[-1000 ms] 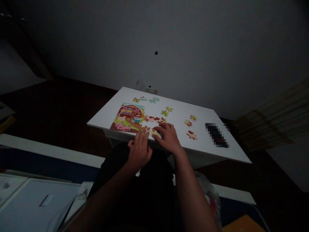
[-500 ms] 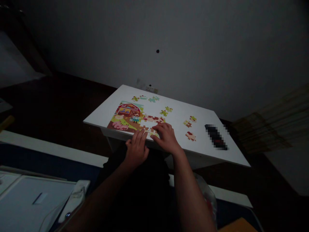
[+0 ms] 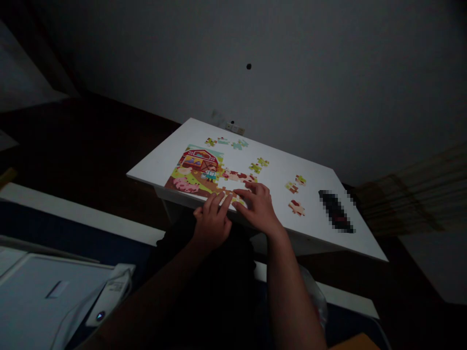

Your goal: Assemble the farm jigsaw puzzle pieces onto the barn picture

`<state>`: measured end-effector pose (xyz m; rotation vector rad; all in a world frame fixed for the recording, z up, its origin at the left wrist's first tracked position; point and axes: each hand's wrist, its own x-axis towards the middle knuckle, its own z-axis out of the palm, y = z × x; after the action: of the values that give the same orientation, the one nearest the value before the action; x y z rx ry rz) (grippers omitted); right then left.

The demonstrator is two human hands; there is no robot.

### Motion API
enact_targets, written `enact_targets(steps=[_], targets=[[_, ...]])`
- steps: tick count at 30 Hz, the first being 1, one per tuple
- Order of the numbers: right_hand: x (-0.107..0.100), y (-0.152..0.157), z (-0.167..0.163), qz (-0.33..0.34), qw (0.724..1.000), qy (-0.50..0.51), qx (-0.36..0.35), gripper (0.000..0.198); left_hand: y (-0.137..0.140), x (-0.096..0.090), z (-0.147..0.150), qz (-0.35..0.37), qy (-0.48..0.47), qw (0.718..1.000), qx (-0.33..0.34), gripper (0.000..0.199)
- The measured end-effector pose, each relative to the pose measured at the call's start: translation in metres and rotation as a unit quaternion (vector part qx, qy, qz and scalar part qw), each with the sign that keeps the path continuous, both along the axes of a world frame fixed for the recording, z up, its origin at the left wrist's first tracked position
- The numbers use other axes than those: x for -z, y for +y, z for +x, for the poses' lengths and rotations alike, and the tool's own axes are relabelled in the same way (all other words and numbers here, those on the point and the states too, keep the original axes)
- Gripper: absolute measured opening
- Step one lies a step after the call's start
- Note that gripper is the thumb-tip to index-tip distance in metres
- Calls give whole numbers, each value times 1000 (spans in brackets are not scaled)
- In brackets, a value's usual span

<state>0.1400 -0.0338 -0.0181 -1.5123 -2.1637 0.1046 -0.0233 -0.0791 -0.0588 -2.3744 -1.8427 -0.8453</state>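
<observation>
A partly assembled farm jigsaw puzzle (image 3: 193, 167) lies near the table's front edge, showing a red barn, pigs and a cow. My left hand (image 3: 214, 221) rests at its lower edge, fingers stretched over the bottom row. My right hand (image 3: 260, 208) is at the lower right corner, thumb and forefinger around a puzzle piece (image 3: 239, 199) lying flat there. The fingers partly hide this piece, so how well it fits its neighbours cannot be told. Between the cow section (image 3: 241, 176) and the bottom row, the white tabletop shows through a gap.
Loose pieces lie on the white table (image 3: 156, 155): several at the back (image 3: 239, 144), a green pair (image 3: 255, 167) beyond the cow, and three to the right, one a pinkish piece (image 3: 296, 208). A dark pixelated object (image 3: 336, 212) is at the right end. A wall (image 3: 310, 87) stands behind.
The view has shifted slightly, moving the table's contents right in the picture. Both hands stay at the puzzle's lower edge, with the right fingers still around the corner piece.
</observation>
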Motion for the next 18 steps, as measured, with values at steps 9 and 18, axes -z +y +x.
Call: enact_targets(steps=[9, 18], targets=[[0, -8, 13, 34, 982, 178, 48, 51, -2, -12, 9, -20, -9, 999, -25, 55], [7, -6, 20, 9, 947, 302, 105, 36, -1, -5, 11, 7, -24, 999, -20, 58]])
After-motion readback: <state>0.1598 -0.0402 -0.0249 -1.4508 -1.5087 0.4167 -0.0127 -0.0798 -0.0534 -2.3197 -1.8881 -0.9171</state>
